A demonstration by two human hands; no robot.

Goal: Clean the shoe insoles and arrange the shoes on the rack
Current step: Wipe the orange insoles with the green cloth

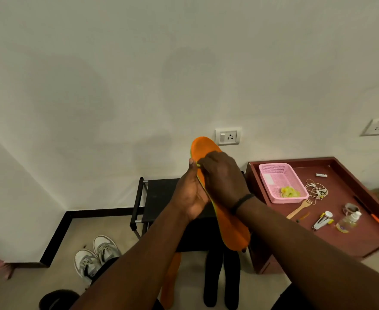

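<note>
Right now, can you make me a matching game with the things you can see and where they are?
Things:
1. orange insole
2. grey sneakers
3. pink basket
4. wooden fork

Places:
A. on the floor, left of the black rack
B. lying on the red table, just in front of the basket
C. held up between the left hand and right hand
D. on the red table, with a yellow cloth inside

Pairs: 1-C, 2-A, 3-D, 4-B
</note>
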